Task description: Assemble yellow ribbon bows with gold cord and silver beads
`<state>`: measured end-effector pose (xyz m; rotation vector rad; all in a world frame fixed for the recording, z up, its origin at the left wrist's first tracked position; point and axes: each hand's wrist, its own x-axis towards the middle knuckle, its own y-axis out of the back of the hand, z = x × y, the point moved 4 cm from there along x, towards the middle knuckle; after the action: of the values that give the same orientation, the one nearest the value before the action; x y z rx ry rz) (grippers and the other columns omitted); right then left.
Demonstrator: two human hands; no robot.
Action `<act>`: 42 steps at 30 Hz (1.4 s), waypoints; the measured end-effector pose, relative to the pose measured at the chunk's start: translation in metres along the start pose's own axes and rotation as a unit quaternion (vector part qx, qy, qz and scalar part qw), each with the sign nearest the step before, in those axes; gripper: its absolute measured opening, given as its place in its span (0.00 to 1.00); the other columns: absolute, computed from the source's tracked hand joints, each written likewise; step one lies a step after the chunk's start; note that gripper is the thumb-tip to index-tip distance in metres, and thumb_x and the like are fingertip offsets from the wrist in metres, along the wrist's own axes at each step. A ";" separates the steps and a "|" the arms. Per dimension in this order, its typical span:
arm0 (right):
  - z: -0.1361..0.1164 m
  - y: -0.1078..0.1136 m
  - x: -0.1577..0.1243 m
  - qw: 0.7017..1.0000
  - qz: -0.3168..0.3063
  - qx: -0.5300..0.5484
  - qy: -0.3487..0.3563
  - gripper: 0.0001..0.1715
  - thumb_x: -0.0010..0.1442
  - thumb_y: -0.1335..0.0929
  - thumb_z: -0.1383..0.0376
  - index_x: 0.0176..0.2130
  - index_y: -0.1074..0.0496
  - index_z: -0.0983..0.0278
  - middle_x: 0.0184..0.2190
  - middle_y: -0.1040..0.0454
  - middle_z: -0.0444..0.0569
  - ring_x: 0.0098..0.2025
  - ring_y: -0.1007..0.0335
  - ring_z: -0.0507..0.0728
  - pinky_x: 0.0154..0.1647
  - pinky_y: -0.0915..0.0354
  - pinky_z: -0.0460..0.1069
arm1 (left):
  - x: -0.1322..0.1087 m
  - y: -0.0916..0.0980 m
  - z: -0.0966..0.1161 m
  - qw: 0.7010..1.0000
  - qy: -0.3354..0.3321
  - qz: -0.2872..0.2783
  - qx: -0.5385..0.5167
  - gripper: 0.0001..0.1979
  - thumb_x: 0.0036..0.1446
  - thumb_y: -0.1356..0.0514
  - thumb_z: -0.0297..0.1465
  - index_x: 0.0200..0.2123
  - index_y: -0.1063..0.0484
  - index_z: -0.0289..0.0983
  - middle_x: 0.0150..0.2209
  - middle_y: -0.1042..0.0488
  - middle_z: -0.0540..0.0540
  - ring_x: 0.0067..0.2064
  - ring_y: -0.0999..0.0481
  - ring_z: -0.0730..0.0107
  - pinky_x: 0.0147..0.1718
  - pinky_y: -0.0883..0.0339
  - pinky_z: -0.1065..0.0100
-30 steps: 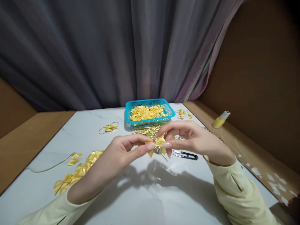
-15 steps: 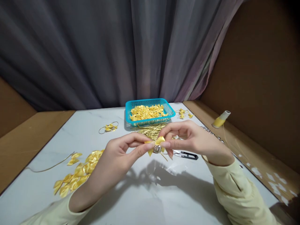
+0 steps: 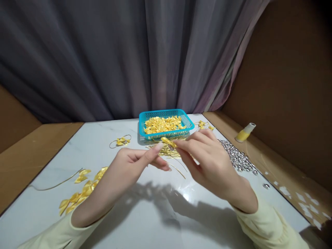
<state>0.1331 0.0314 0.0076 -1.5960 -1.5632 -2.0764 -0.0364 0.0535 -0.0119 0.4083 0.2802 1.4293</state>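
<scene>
Between the thumb and fingertips of my right hand [image 3: 207,160] is a small yellow satin bow [image 3: 168,141], turned nearly edge-on. A silver bead shows partly on its underside. My left hand [image 3: 137,164] is just left of the bow, its fingers stretched out and its thumb tip close to the ribbon; it appears to grip nothing. Thin gold wire ends [image 3: 178,170] hang below the bow, between the hands. Behind them lies a heap of gold wire pieces [image 3: 158,149], partly covered by my hands.
A blue basket [image 3: 141,128] of yellow bows stands at the back. Loose yellow bows [image 3: 86,188] lie left, near a curved wire [image 3: 58,185]. Finished-looking wired bows [image 3: 121,141] lie farther back. Silver beads [image 3: 237,157] and a yellow thread spool [image 3: 243,134] are on the right.
The bow has turned from bead-forward to nearly edge-on and risen slightly. My left fingers have come off it. My right hand has turned palm-down, uncovering the beads and hiding the black-handled thread snips.
</scene>
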 end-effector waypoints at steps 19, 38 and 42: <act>-0.006 0.003 -0.005 0.974 -0.119 0.195 -0.003 0.16 0.64 0.37 0.72 0.52 0.34 0.64 0.37 0.24 0.49 0.36 0.34 0.54 0.39 0.38 0.52 | -0.008 0.000 -0.005 0.987 0.031 -0.106 -0.113 0.07 0.54 0.37 0.39 0.36 0.21 0.48 0.36 0.19 0.56 0.43 0.23 0.71 0.41 0.34 0.78; 0.001 0.013 -0.001 0.977 -0.093 0.191 -0.037 0.08 0.60 0.32 0.67 0.41 0.32 0.66 0.25 0.32 0.43 0.35 0.36 0.53 0.42 0.42 0.53 | -0.004 -0.004 0.001 0.990 0.004 -0.120 -0.071 0.10 0.58 0.41 0.35 0.26 0.24 0.41 0.27 0.23 0.56 0.32 0.27 0.76 0.34 0.38 0.77; 0.002 0.009 -0.001 0.981 -0.117 0.155 -0.022 0.06 0.61 0.32 0.65 0.35 0.32 0.66 0.25 0.34 0.43 0.33 0.40 0.52 0.41 0.44 0.52 | -0.003 -0.007 0.002 0.990 -0.014 -0.127 -0.053 0.11 0.59 0.43 0.33 0.25 0.28 0.40 0.25 0.25 0.57 0.29 0.30 0.77 0.32 0.39 0.76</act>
<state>0.1401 0.0277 0.0129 -1.4157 -2.0572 -1.7877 -0.0298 0.0495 -0.0132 0.2947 0.2237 1.1827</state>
